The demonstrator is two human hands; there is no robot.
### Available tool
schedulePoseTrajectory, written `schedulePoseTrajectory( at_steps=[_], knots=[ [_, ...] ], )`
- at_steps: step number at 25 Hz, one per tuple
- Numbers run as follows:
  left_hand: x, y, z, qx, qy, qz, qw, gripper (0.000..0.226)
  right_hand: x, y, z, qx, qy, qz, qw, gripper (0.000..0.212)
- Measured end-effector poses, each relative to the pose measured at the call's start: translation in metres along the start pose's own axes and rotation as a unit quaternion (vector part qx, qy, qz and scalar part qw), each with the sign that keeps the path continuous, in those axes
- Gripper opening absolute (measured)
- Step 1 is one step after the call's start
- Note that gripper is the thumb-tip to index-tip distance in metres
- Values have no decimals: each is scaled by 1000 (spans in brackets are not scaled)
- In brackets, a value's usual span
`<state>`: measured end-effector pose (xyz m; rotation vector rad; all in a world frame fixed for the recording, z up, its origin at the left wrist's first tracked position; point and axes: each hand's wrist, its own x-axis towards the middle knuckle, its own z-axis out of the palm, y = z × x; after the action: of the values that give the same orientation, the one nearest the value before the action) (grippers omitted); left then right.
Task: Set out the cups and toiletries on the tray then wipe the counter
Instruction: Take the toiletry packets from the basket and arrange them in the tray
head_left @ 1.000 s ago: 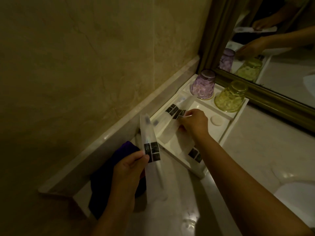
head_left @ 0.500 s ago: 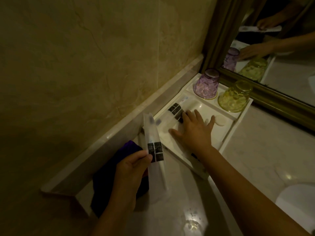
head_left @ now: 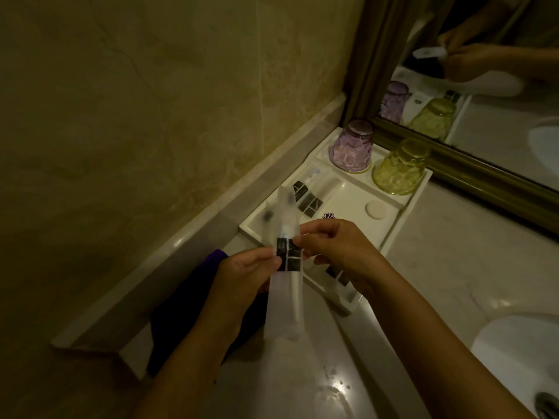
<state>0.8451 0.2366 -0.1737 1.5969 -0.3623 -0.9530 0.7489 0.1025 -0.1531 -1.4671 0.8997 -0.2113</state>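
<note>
1. Since half a second ago the right hand [head_left: 335, 252] has come off the tray and swung back to meet the left hand [head_left: 242, 276], so both are now on the same frosted toothbrush packet [head_left: 286, 267], held up over the counter just in front of the tray's near corner.
2. Fingers first: the left thumb and forefinger pinch the packet's left edge at the black label, and the right fingertips [head_left: 305, 240] pinch the right edge at about the same height. The other right fingers are curled under; I can't tell if they touch the packet. My guess is the two-handed hold is for straightening it or passing it across before laying it down.
3. That packet sits tilted, top end pointing toward the wall, bottom end hanging loose below the hands.
4. Behind the hands, the white tray [head_left: 405, 213] already has similar packets [head_left: 308, 201] lying along its long compartment, probably so they line up side by side. One more label shows under the right wrist.
5. Both cups are upside down in the far slots: purple cup [head_left: 352, 146] nearer the wall, yellow cup [head_left: 400, 167] beside it, next to the mirror [head_left: 484, 164].
6. A dark purple cloth [head_left: 178, 322] lies bunched against the wall ledge under the left forearm, likely parked there for the wipe, which doesn't look started.
</note>
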Motion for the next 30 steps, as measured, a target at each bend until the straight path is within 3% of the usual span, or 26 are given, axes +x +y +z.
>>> schedulePoseTrajectory(
  at_steps=[3, 5, 8, 11, 14, 16, 19, 22, 25, 27, 30],
  knots=[
    [3, 1, 1, 3, -23, -2, 1000, 20, 3, 0, -7, 18, 24, 8, 1000, 8],
    [10, 2, -4, 24, 8, 22, 999, 22, 15, -2, -20, 43, 111, 18, 993, 8],
    [20, 7, -13, 191, 57, 124, 972, 31, 38, -3, -36, 28, 225, 32, 973, 10],
    [25, 7, -13, 349, 39, 260, 899, 41, 58, 2, -39, 1, 273, 33, 961, 25],
    [31, -2, -1, 539, -37, 307, 783, 53, 69, 10, -34, -52, 297, 25, 953, 41],
    [37, -9, 5, 604, -88, 294, 736, 56, 72, 17, -30, -103, 302, -1, 948, 46],
    [46, -17, 7, 655, -133, 254, 699, 57, 70, 24, -27, -223, 300, -26, 927, 40],
    [52, -18, 5, 669, -147, 230, 691, 57, 66, 33, -34, -440, 310, -106, 836, 37],
    [57, -16, 4, 682, -163, 233, 674, 61, 68, 45, -43, -580, 197, -148, 776, 61],
    [60, -16, 4, 696, -180, 225, 657, 62, 72, 53, -47, -594, 144, -117, 783, 66],
    [62, -21, 0, 708, -177, 227, 645, 64, 75, 58, -47, -585, 127, -94, 795, 68]
  ],
)
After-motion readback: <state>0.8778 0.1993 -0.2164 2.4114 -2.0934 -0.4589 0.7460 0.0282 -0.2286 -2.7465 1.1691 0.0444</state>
